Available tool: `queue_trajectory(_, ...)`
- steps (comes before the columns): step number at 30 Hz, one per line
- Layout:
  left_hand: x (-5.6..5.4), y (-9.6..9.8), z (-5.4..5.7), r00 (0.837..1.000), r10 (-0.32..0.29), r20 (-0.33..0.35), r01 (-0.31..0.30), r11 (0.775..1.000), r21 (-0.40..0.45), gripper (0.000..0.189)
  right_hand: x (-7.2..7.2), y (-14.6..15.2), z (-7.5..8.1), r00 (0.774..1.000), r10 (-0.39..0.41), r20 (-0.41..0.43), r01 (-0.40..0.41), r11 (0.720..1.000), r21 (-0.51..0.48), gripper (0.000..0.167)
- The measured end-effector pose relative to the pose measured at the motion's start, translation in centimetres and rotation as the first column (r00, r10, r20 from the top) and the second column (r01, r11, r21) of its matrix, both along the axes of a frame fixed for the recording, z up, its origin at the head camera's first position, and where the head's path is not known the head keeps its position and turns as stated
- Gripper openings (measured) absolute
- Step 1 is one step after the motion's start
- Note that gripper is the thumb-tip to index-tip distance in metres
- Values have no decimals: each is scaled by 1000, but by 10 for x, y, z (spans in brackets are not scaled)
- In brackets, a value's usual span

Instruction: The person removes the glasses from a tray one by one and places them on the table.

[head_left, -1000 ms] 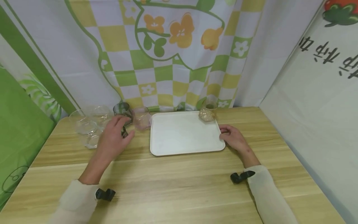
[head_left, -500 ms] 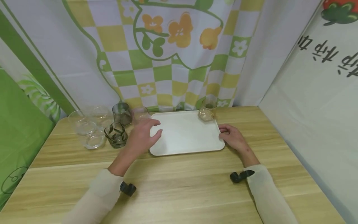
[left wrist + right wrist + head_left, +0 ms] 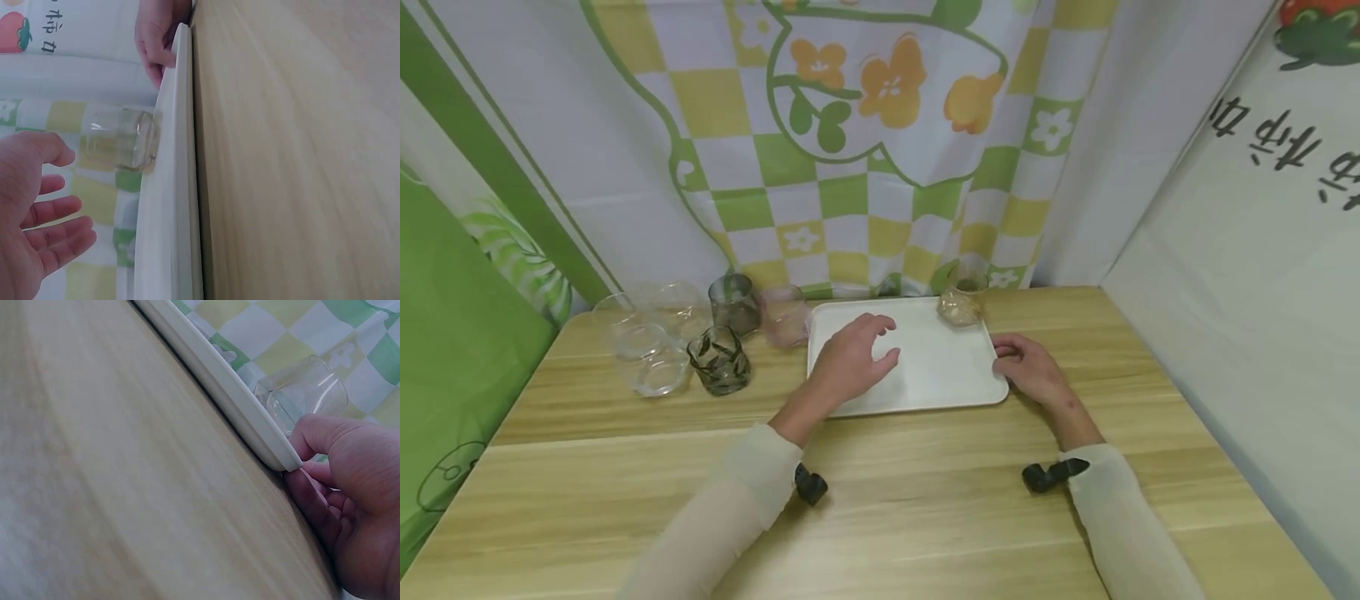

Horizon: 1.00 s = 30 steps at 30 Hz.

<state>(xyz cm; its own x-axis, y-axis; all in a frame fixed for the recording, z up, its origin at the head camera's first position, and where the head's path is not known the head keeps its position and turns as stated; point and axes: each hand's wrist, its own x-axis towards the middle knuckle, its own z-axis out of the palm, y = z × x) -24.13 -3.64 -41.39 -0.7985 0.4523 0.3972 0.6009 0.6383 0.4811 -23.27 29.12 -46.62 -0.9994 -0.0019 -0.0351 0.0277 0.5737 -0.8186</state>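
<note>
A white rectangular tray (image 3: 925, 367) lies on the table. My left hand (image 3: 853, 358) is over its left half with nothing in it, thumb and fingers spread apart; the left wrist view shows the palm and bent fingers in the air above the tray. My right hand (image 3: 1037, 371) pinches the tray's right edge, thumb on the rim and fingers beneath, as the right wrist view shows. On the tray's far right corner stands a clear amber-tinted glass (image 3: 961, 307). A dark green patterned glass (image 3: 720, 362) stands left of the tray.
Behind the dark green glass are a smoky grey glass (image 3: 735, 306) and a pink-tinted glass (image 3: 786, 317), the latter close to the tray's left edge. Several clear glasses (image 3: 658, 371) stand farther left. A checked curtain (image 3: 842, 196) hangs at the table's back edge.
My left hand has moved right, from beside the dark green glass to over the tray, uncovering that glass. The right hand has kept its hold on the tray's edge.
</note>
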Motion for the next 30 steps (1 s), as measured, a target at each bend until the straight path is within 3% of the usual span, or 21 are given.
queue_trajectory(8, -11, 41, -6, 987, 21, 160, -23, 1000, 7, 47, 0, -2, 2, 1000, 0, -1, 0, 1000, -30, 50)
queue_trajectory(18, -32, 88, -16, 956, 141, 258, -174, 978, 112, 74, 0, 0, -1, 1000, -8, 3, 8, 1000, -11, 51)
queue_trajectory(22, -39, 99, -16, 947, 142, 288, -194, 968, 161, 85, 0, 0, 0, 1000, -5, 14, 5, 1000, -12, 51)
queue_trajectory(30, -55, 115, -18, 938, 87, 336, -181, 949, 259, 95, 0, -1, 2, 1000, 0, 17, 0, 1000, -20, 50)
